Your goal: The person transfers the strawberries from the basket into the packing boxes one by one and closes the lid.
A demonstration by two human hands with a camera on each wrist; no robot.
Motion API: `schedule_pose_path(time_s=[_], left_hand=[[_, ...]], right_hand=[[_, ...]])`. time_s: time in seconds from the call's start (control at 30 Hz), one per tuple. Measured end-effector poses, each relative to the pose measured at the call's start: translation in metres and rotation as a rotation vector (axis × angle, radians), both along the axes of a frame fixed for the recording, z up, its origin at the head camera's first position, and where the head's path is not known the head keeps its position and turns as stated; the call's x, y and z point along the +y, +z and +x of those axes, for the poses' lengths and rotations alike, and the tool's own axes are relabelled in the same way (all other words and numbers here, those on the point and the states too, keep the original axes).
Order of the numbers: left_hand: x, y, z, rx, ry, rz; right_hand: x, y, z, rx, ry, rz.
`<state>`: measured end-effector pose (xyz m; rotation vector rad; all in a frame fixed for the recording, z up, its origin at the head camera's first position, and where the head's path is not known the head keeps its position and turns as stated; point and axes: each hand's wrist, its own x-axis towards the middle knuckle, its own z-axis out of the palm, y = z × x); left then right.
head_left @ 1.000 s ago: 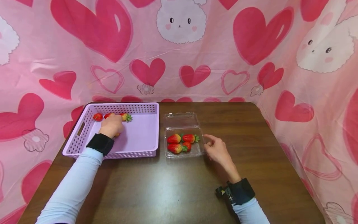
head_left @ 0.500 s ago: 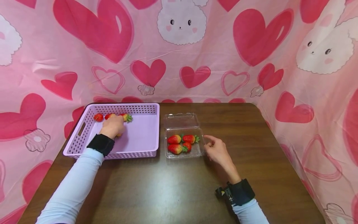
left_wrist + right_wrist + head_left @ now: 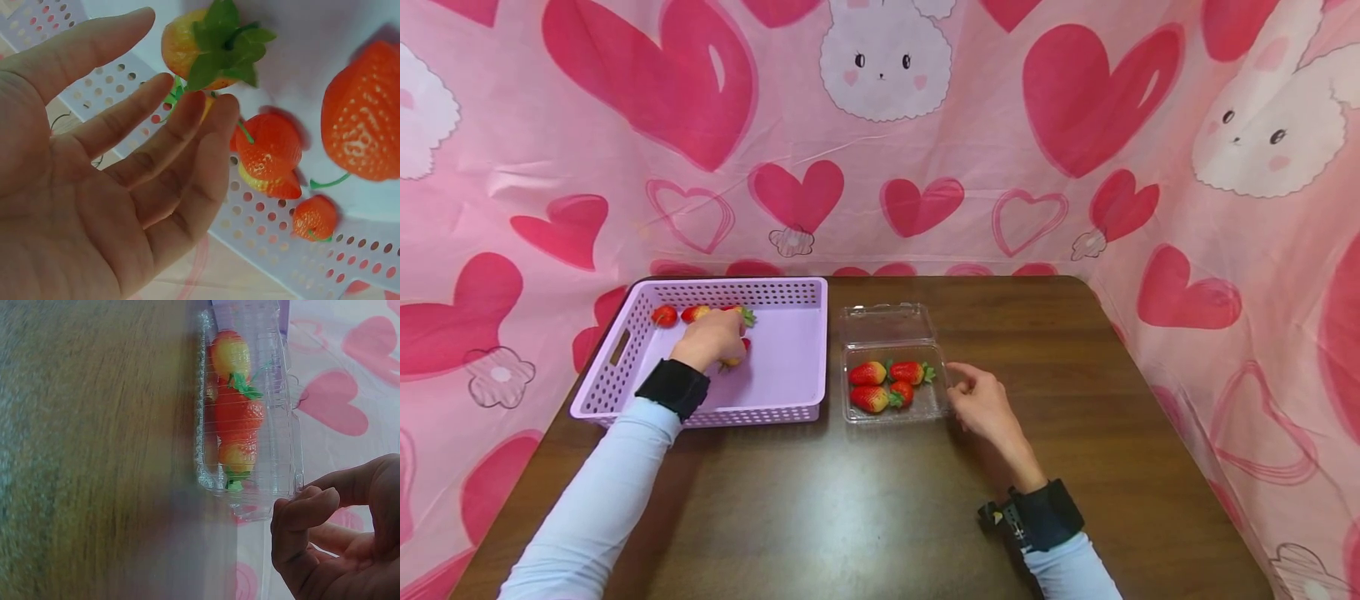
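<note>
My left hand (image 3: pixel 709 340) is inside the lilac basket (image 3: pixel 790 358), over a red and yellow strawberry (image 3: pixel 178 50) with green leaves. In the left wrist view its thumb and fingers are spread, the fingertips right at the leaves. More strawberries (image 3: pixel 664 315) lie along the basket's back side, partly hidden by the hand. My right hand (image 3: pixel 985 404) pinches the right rim of a clear plastic clamshell box (image 3: pixel 868 340), its lid folded back. Several strawberries (image 3: pixel 868 398) lie in the box, also seen from the side in the right wrist view.
Basket and box stand side by side on a dark wooden table (image 3: pixel 842 500). A pink cloth (image 3: pixel 985 117) with hearts and rabbits hangs behind and beside it. Black bands with cameras (image 3: pixel 1047 512) sit on the wrists.
My left hand has shifted slightly right in the basket, and more of the strawberry beside its fingers now shows. My right hand and the box have stayed in place.
</note>
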<state>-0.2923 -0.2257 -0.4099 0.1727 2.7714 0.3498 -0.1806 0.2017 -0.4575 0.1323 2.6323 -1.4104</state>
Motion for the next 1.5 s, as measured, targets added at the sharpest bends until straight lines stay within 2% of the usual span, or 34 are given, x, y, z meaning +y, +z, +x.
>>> schedule_pose_path(time_s=[0.17,0.37,0.63,0.93,1.5], left_hand=[[0.003,0.003,0.002,0.005,0.025,-0.039],[0.002,0.003,0.004,0.012,0.035,-0.027],[0.004,-0.002,0.001,-0.043,0.058,0.002],[0.009,0.000,0.003,-0.067,0.053,-0.001],[0.013,0.001,0.006,0.026,-0.004,0.027]], right_hand=[[0.001,0.001,0.000,-0.005,0.001,-0.004],[0.001,0.000,0.000,-0.003,-0.003,-0.007],[0.001,0.000,0.000,-0.003,-0.004,-0.012],[0.001,0.000,0.000,0.002,-0.001,-0.001],[0.000,0.000,-0.001,0.002,-0.006,0.015]])
